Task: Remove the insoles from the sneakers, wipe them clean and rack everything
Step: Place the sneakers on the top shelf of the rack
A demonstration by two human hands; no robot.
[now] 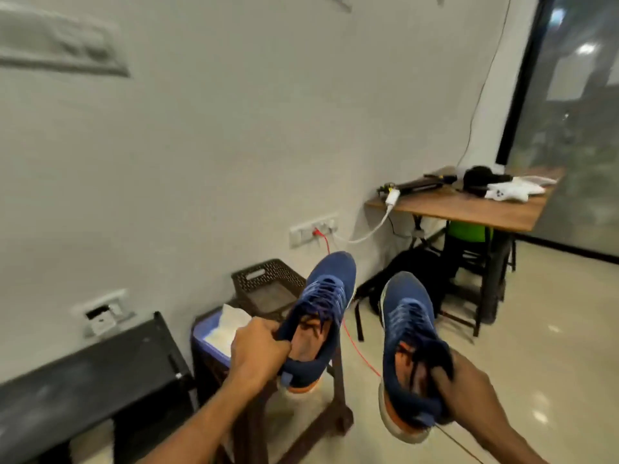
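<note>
Two blue sneakers with orange-and-white soles are held up in the air, toes pointing away from me. My left hand (pixel 258 346) grips the collar of the left sneaker (pixel 321 313), whose orange insole (pixel 310 343) shows inside the opening. My right hand (pixel 469 386) grips the heel collar of the right sneaker (pixel 410 346), fingers tucked inside it over the orange lining. A white cloth (pixel 227 326) lies in a blue-rimmed tray on the stool below my left hand.
A dark wooden stool (pixel 335 413) stands under the left sneaker with a brown perforated basket (pixel 268 283) behind it. A black bench (pixel 83 380) runs along the wall at left. A wooden desk (pixel 469 209), black backpack (pixel 412 279) and red cable (pixel 358 349) lie to the right.
</note>
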